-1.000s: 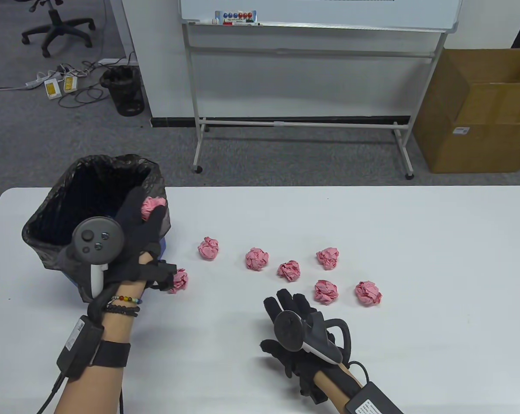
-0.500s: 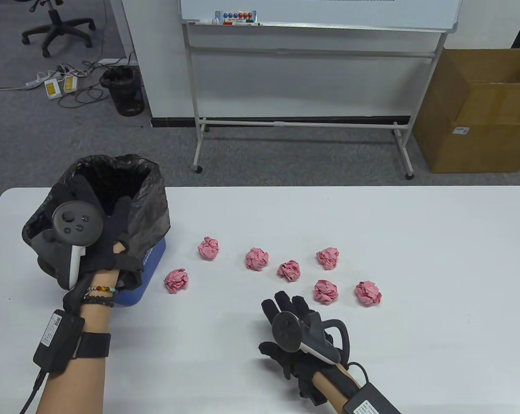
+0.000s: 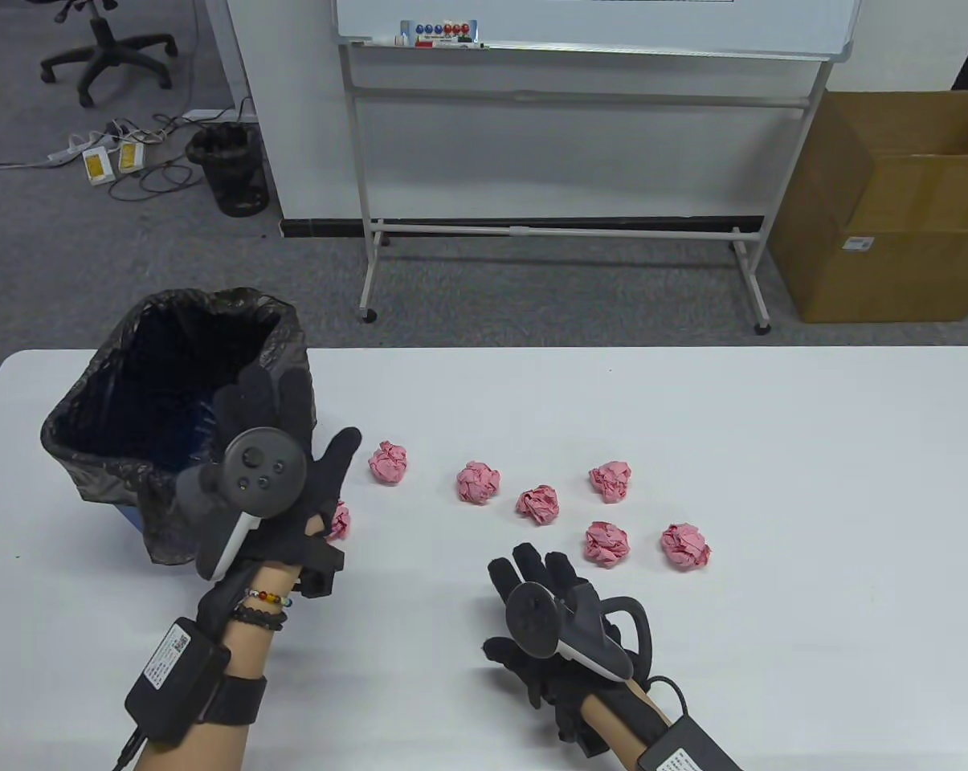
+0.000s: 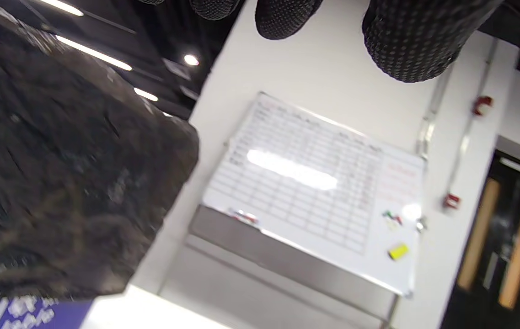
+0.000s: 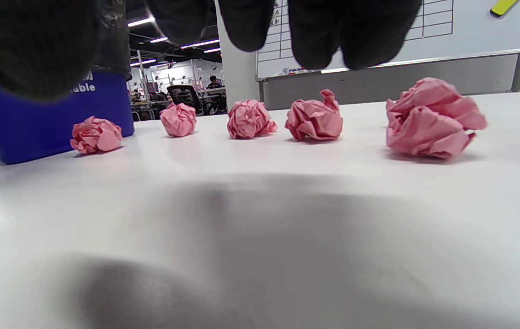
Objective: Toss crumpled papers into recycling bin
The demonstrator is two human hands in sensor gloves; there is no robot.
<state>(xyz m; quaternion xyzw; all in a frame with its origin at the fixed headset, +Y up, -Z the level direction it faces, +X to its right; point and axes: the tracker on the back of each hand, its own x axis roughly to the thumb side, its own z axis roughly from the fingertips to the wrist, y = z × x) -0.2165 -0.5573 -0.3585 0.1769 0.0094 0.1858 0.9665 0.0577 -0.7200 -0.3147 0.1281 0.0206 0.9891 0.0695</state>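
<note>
- The bin (image 3: 170, 401) sits at the table's (image 3: 692, 658) left far corner, lined with a black bag (image 3: 291, 377) folded over its rim. I judge it is put there so my left hand (image 3: 279, 490) has only a short carry from the papers.
- My left hand hovers just right of the bin, above the nearest paper (image 3: 340, 520), which peeks out from under the palm. The thumb is spread wide and the other fingers are apart; nothing shows in the hand, and I see no contact with the paper.
- In the left wrist view only the bag (image 4: 58, 173) and bare fingertips (image 4: 410, 41) show, with no paper between them, so I read this hand as holding nothing.
- Six more papers lie in a loose row to the right: one (image 3: 389, 463) near my left thumb, then (image 3: 478, 482), (image 3: 537, 503), (image 3: 610, 480), (image 3: 607, 542) and (image 3: 685, 546). They are apart from each other, which lets me take one at a time without disturbing the rest.
- My right hand (image 3: 544, 634) rests flat on the table near the front edge, fingers stretched forward and holding nothing, kept back so it does not cross the left hand's path.
- The right wrist view, low over the table, shows the bin (image 5: 35, 123) at left and five papers in line, nearest paper (image 5: 433, 119) largest.
- I judge the next step is to close on the nearest paper.
</note>
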